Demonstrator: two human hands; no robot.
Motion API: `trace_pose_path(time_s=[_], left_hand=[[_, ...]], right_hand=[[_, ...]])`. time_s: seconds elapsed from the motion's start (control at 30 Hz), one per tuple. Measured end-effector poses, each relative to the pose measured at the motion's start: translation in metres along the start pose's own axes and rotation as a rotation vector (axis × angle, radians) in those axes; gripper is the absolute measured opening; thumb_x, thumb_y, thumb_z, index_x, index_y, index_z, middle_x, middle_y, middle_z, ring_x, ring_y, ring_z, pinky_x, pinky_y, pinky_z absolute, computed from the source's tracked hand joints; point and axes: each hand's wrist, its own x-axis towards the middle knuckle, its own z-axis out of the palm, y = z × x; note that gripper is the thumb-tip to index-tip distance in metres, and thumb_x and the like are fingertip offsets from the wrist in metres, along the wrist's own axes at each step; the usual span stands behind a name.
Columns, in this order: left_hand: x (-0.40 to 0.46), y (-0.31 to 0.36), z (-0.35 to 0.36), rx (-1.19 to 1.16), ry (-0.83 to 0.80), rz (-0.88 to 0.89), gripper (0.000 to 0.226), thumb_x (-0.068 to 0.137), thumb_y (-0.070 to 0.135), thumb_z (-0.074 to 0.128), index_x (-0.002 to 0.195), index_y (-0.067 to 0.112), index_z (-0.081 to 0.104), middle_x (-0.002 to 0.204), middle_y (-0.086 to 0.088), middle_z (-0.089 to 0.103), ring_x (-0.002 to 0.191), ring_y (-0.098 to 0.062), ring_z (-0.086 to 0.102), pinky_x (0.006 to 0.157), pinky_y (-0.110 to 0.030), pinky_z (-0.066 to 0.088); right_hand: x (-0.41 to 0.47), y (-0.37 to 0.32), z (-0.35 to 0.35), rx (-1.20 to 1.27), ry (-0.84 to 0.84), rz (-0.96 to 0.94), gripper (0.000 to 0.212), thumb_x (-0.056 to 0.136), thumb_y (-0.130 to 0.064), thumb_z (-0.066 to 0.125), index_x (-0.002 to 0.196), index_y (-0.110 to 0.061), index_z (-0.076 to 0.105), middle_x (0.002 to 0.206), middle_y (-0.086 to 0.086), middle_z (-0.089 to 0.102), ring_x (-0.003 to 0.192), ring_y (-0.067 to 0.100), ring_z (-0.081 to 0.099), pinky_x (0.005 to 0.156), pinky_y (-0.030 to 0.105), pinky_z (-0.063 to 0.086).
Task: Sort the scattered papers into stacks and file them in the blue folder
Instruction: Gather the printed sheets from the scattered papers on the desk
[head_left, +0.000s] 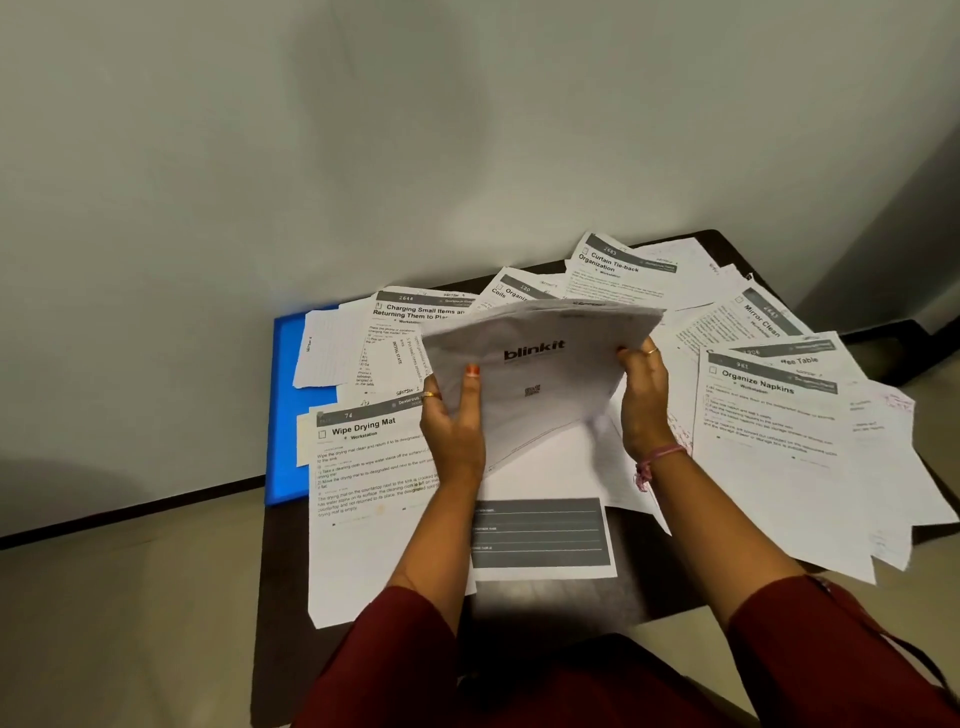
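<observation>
Blinkit sheets (540, 364): raised over table centre, pinched by left hand (452, 421) and right hand (647, 400) at either side | blue folder (283, 410): table's far-left edge, partly covered | worksheets (769, 415): scattered across dark table (571, 603) | progress: early, gathering only; nothing filed yet.

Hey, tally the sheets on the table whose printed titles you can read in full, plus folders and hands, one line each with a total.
Sheets with fully readable titles: 4: Wipe Drying Mat, Organize Napkins, Curtain Tie-back Organization, Mirror Clean
Blue folder: 1
Hands: 2: left hand, right hand, both gripping the blinkit bundle
Total: 7
</observation>
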Motion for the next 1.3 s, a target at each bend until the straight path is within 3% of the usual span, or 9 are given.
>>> trace_pose_path(time_s=[0.1,0.23,0.33,0.43,0.57,0.77,0.87,1.1,1.3], left_hand=[[0.004,0.001,0.0,-0.044,0.022,0.019,0.044,0.088,0.034,0.062,0.122,0.007,0.054,0.128,-0.012,0.058,0.119,-0.009,0.055,0.1,-0.023,0.044],[0.002,-0.002,0.002,-0.024,0.047,0.07,0.069,0.083,0.046,0.063,0.136,0.005,0.046,0.143,-0.003,0.048,0.133,-0.014,0.043,0.113,-0.028,0.033],[0.002,-0.001,0.005,-0.037,0.076,0.09,0.04,0.092,0.018,0.061,0.128,0.01,0.046,0.134,0.013,0.042,0.129,-0.004,0.036,0.105,-0.004,0.028],[-0.003,0.002,0.009,-0.016,0.112,0.112,0.053,0.094,0.013,0.058,0.142,0.008,0.035,0.132,0.025,0.026,0.128,0.003,0.025,0.098,0.007,0.018],[0.0,0.002,0.019,-0.017,0.171,0.1,0.054,0.095,0.014,0.056,0.143,0.002,0.034,0.135,0.017,0.025,0.129,-0.003,0.024,0.09,0.011,0.015],[0.016,0.017,0.037,-0.131,0.189,-0.038,0.039,0.096,0.029,0.056,0.131,0.013,0.053,0.138,0.011,0.045,0.131,-0.006,0.038,0.107,-0.012,0.026],[0.027,0.024,0.05,-0.106,0.119,-0.108,0.011,0.095,0.035,0.057,0.102,0.029,0.062,0.11,0.016,0.063,0.114,-0.01,0.057,0.107,-0.031,0.041],[0.023,0.002,0.065,0.19,-0.042,-0.317,0.052,0.101,0.041,0.04,0.142,0.008,0.042,0.149,-0.004,0.04,0.137,-0.02,0.036,0.098,-0.016,0.024],[-0.002,-0.046,0.069,0.279,-0.095,-0.651,0.066,0.1,0.048,0.035,0.15,0.009,0.021,0.153,-0.008,0.031,0.138,-0.027,0.032,0.111,-0.037,0.027]], right_hand=[[0.004,-0.001,-0.001,0.005,0.048,-0.001,0.011,0.08,-0.021,0.041,0.083,-0.02,0.052,0.083,-0.008,0.053,0.077,-0.002,0.049,0.077,0.013,0.04],[0.002,0.003,0.0,-0.028,-0.033,0.008,0.007,0.078,-0.025,0.048,0.082,-0.021,0.051,0.082,-0.005,0.052,0.08,0.005,0.047,0.075,0.015,0.04],[0.004,-0.001,-0.001,0.007,0.059,0.02,0.012,0.077,-0.025,0.046,0.085,-0.023,0.054,0.086,-0.008,0.055,0.08,0.001,0.05,0.074,0.009,0.041],[0.001,0.0,0.002,-0.003,0.005,0.052,0.009,0.084,-0.024,0.049,0.089,-0.024,0.056,0.091,-0.008,0.059,0.083,-0.001,0.053,0.075,0.007,0.042],[0.0,0.008,0.002,-0.114,-0.107,0.075,0.012,0.099,-0.018,0.047,0.096,-0.023,0.057,0.094,-0.004,0.057,0.086,0.005,0.051,0.079,0.014,0.042],[0.022,-0.007,-0.014,-0.164,-0.091,0.034,0.015,0.101,-0.02,0.043,0.091,-0.019,0.054,0.092,-0.004,0.058,0.081,-0.004,0.053,0.078,0.012,0.044],[0.038,-0.017,-0.02,-0.139,-0.072,0.011,0.016,0.102,-0.016,0.041,0.093,-0.02,0.054,0.091,-0.009,0.057,0.08,-0.011,0.054,0.079,0.01,0.042],[0.069,-0.001,-0.051,-0.29,-0.119,0.261,0.014,0.099,-0.015,0.046,0.105,-0.013,0.058,0.095,-0.006,0.063,0.082,-0.001,0.057,0.067,0.005,0.043],[0.056,0.041,-0.086,-0.51,-0.179,0.419,0.015,0.098,-0.018,0.047,0.091,-0.011,0.058,0.085,0.002,0.054,0.081,0.014,0.047,0.07,0.021,0.039]])
